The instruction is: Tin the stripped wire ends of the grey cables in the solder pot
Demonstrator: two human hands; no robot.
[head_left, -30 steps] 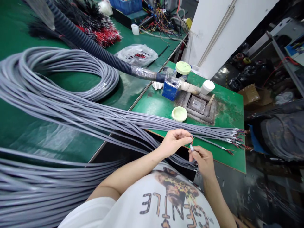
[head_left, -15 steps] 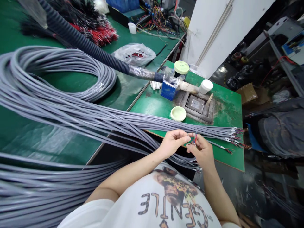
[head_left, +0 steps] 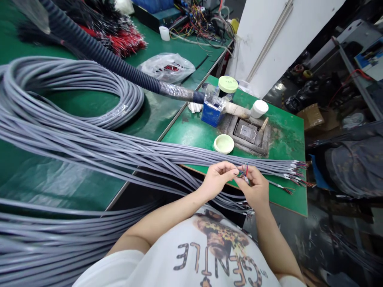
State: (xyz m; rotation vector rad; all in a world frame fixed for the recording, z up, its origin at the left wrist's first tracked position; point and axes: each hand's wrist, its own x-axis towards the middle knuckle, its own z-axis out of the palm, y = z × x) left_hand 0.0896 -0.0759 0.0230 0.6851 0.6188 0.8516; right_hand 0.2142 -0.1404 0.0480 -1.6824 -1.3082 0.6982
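My left hand (head_left: 220,179) pinches some thin coloured wires (head_left: 245,170) between thumb and forefinger. These wires fan out from the stripped end of a grey cable, in red, blue and darker colours. Close beside it, my right hand (head_left: 255,186) is closed on the same cable end, its thumb and fingers near the white wrap. The fingertips of both hands almost meet and partly hide the wires. Just beyond the hands, a bundle of grey cables (head_left: 191,153) lies across the bench, with stripped ends (head_left: 295,171) at the right.
A soldering pot (head_left: 247,130) is set in the green board (head_left: 281,139), with a suction hose (head_left: 176,91) beside it. Nearby stand a pale lid (head_left: 224,144), a white jar (head_left: 259,108) and a blue box (head_left: 211,114). A cable coil (head_left: 119,107) lies at left.
My hands have shifted slightly, and the right thumb has moved up closer to the left fingertips. The wires are turned a little; both hands keep their hold.
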